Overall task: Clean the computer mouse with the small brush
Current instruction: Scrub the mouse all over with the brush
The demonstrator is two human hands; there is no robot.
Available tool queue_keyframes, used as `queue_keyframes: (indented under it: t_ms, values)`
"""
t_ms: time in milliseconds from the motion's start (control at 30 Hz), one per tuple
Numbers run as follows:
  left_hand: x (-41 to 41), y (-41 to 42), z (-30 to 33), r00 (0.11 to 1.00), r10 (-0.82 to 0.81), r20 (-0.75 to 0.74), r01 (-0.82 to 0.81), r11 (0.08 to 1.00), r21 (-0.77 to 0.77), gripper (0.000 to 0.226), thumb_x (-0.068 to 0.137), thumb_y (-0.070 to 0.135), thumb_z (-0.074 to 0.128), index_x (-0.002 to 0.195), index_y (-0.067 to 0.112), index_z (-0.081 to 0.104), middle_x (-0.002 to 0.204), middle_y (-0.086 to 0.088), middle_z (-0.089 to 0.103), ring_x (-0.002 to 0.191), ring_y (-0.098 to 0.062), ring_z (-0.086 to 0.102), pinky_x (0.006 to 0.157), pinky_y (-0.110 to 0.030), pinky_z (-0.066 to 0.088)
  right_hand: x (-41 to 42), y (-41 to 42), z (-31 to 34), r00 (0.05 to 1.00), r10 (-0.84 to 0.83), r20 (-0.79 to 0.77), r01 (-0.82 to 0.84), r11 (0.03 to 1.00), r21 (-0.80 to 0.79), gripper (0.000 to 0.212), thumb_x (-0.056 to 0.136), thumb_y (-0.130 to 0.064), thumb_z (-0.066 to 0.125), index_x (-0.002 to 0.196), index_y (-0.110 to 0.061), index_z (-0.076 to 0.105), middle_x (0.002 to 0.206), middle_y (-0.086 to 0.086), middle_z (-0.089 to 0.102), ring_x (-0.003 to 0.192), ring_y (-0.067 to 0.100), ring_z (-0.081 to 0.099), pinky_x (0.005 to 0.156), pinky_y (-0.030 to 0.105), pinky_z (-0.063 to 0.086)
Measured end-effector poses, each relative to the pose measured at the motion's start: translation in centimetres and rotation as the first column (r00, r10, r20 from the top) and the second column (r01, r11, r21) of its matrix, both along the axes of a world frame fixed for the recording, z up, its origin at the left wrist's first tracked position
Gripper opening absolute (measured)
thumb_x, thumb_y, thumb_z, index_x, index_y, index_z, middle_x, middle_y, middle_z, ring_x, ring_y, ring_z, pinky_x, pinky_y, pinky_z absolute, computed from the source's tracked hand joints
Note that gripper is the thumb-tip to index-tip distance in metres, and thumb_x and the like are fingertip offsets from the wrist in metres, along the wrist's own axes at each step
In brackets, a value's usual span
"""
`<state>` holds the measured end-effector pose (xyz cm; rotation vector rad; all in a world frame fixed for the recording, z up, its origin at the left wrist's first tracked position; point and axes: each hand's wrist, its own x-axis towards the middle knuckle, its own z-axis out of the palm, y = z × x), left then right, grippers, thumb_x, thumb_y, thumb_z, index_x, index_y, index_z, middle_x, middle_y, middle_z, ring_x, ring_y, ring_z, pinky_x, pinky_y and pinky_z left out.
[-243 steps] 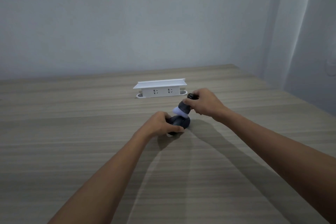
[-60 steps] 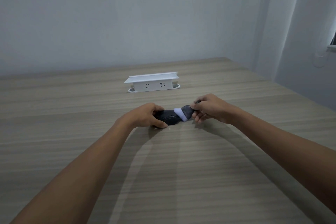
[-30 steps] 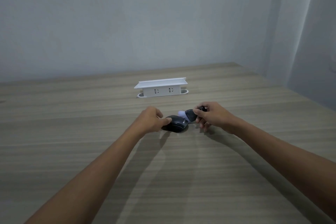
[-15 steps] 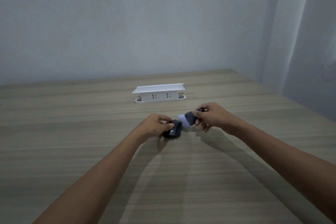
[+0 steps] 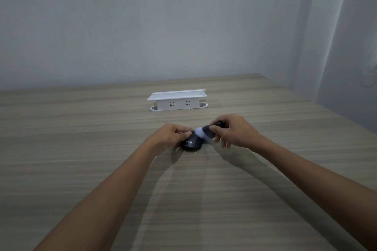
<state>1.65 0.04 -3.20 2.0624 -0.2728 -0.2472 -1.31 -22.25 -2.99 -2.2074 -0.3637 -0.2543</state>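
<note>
A black computer mouse with white lettering lies on the wooden table, its near end pointing toward me. My left hand grips its left side and far end with thumb and fingers. My right hand holds a small brush with a dark body and pale bristles. The bristles touch the mouse's upper right part. The front of the mouse is hidden behind my left fingers and the brush.
A white power strip box with two sockets stands on the table beyond my hands. A grey wall runs behind the table, and the table's right edge slants down at the right.
The mouse has turned so its near end faces me and its lettering shows. The brush stays against its right side. The camera has shifted slightly.
</note>
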Motion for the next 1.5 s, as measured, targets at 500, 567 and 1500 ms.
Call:
queue_keyframes:
  t_ms: [500, 567, 1500]
  values:
    - [0.8, -0.1, -0.3, 1.0, 0.028, -0.009, -0.028, 1.0, 0.002, 0.037, 0.099, 0.008, 0.061, 0.134, -0.003, 0.064, 0.129, -0.02, 0.07, 0.123, -0.029, 0.065, 0.114, -0.04, 0.046, -1.2, 0.9, 0.4, 0.993, 0.103, 0.058, -0.087, 0.97, -0.225, 0.015, 0.096, -0.018, 0.062, 0.103, -0.013, 0.074, 0.065, 0.005, 0.074, 0.044, 0.016, 0.068, 0.046, 0.029, 0.057]
    - [0.8, -0.1, -0.3, 1.0, 0.031, -0.006, -0.031, 1.0, -0.006, 0.036, 0.099, 0.008, 0.061, 0.133, -0.004, 0.064, 0.129, -0.02, 0.07, 0.126, -0.031, 0.064, 0.114, -0.041, 0.046, -1.5, 1.2, 0.4, 0.984, 0.173, 0.038, -0.158, 0.954, -0.255, 0.015, 0.095, -0.02, 0.063, 0.103, -0.015, 0.075, 0.063, 0.001, 0.074, 0.041, 0.008, 0.066, 0.047, 0.026, 0.057]
    - [0.0, -0.4, -0.7, 0.999, 0.036, -0.028, -0.039, 0.995, -0.094, 0.037, 0.101, 0.003, 0.056, 0.136, -0.007, 0.06, 0.13, -0.027, 0.066, 0.107, -0.022, 0.063, 0.106, -0.032, 0.049, -0.4, 1.2, 1.0, 0.989, 0.04, 0.145, 0.013, 0.937, -0.348, 0.014, 0.096, -0.017, 0.063, 0.097, -0.009, 0.075, 0.06, -0.014, 0.061, 0.036, 0.003, 0.059, 0.043, 0.02, 0.052]
